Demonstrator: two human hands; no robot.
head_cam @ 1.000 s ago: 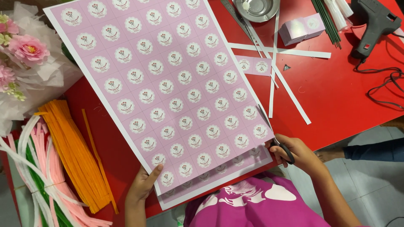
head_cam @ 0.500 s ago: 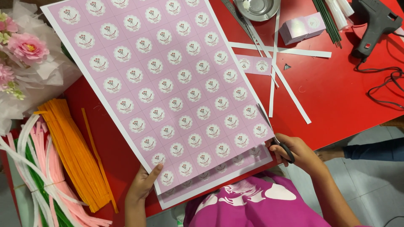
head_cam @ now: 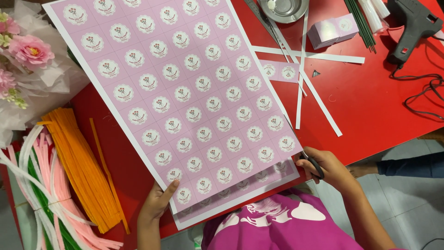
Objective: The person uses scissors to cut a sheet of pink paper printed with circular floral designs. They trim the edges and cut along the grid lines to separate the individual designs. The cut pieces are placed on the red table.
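Closest to the camera, the left hand (head_cam: 156, 203) sits at about 7 o'clock, thumb pressed on top of the near edge of the big pink sticker sheet (head_cam: 185, 97), fingers tucked under it, so that grip is pinching the sheet. Over at 5 o'clock the right hand (head_cam: 329, 169) is wrapped around black-handled scissors (head_cam: 313, 164), right at the sheet's near right corner (blades are hidden by the paper edge, so I can't tell how far they're spread).

The sheet is a long rectangle of round flower labels with a white border. Its long axis runs from 5 o'clock up to 11 o'clock, far end pointing to the upper left, and it covers most of the red tabletop (head_cam: 370, 102), near end hanging over the edge.

At 8 o'clock there's a bundle of orange pipe cleaners (head_cam: 78, 162), with pink, white and green ones beside it. Farther out, trimmed white paper strips (head_cam: 314, 88) lie at 2 o'clock, a pink flower bouquet (head_cam: 27, 51) at 10, a metal bowl (head_cam: 283, 8) at 12, and a black glue gun (head_cam: 411, 28) in the far right corner.
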